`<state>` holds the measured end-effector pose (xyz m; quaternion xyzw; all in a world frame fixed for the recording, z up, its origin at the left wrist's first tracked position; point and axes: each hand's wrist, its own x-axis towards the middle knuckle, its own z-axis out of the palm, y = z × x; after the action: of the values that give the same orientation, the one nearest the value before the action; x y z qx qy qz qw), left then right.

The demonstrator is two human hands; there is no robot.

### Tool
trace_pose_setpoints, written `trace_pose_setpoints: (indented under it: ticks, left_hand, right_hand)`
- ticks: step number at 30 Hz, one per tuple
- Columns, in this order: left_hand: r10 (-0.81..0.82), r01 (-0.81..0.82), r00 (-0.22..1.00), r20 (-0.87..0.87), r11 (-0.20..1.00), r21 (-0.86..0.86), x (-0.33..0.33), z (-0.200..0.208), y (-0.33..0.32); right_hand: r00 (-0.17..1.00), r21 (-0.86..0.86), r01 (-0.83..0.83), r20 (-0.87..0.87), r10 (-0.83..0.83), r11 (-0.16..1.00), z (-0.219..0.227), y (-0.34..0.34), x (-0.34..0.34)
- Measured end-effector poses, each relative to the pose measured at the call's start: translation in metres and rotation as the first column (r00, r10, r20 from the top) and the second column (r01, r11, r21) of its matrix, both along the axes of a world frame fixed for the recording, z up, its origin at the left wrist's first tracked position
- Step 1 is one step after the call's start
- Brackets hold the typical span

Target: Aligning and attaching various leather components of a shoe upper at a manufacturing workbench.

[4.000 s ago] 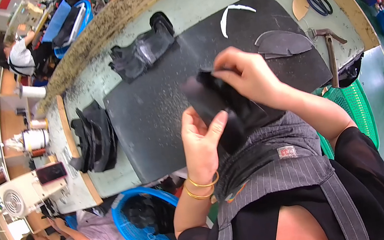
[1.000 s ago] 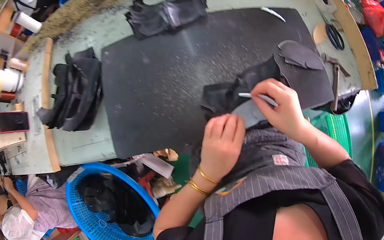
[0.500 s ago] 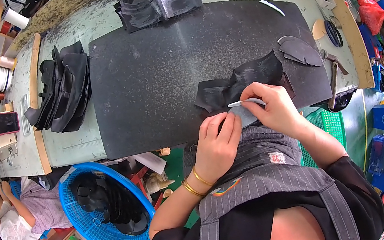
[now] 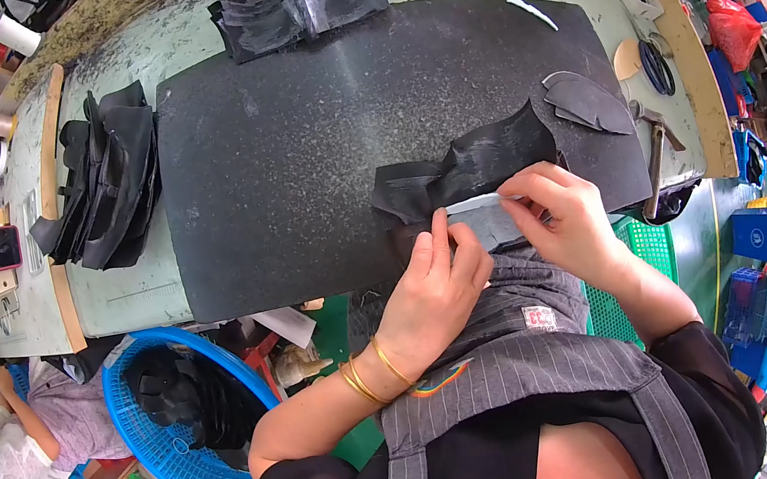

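A black, leather-like shoe-upper piece (image 4: 496, 152) lies near the front edge of the dark work mat, its grey backing (image 4: 491, 225) turned up on the side toward me. Along that edge runs a narrow white strip (image 4: 474, 204). My left hand (image 4: 441, 281) has its index fingertip at the strip's left end, with the other fingers curled in. At the right end my right hand (image 4: 561, 210) pinches the strip between thumb and fingers. What lies under my left fingers is partly hidden.
Stacks of black pieces stand at the back (image 4: 304, 4) and left (image 4: 105, 180). Flat dark pieces (image 4: 587, 104), a hammer (image 4: 657, 148) and a loose white strip (image 4: 532, 14) are at right. A blue basket (image 4: 190, 475) stands lower left; a co-worker (image 4: 66, 404) is beyond it.
The white strip, before held up at an angle in my right hand, now lies straight along the piece. My right hand has moved to its right end; my left index finger has stretched out.
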<state>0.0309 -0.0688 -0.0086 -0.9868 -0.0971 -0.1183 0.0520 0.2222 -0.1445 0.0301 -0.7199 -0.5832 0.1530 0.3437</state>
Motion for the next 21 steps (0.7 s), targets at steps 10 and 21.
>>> trace_pose_setpoints:
  ticks: [10, 21]
  left_hand:
    - [0.031, -0.020, 0.998, 0.052, 0.981, -0.195, 0.012, 0.013, -0.002]
    - [0.165, -0.164, 0.986, -0.009, 0.973, -0.163, 0.047, 0.019, -0.007]
  right_hand:
    - [0.977, -0.112, 0.138, -0.148, -0.154, 0.984, -0.011, 0.004, 0.010]
    - [0.983, -0.064, 0.175, 0.060, -0.171, 0.983, -0.016, 0.009, 0.021]
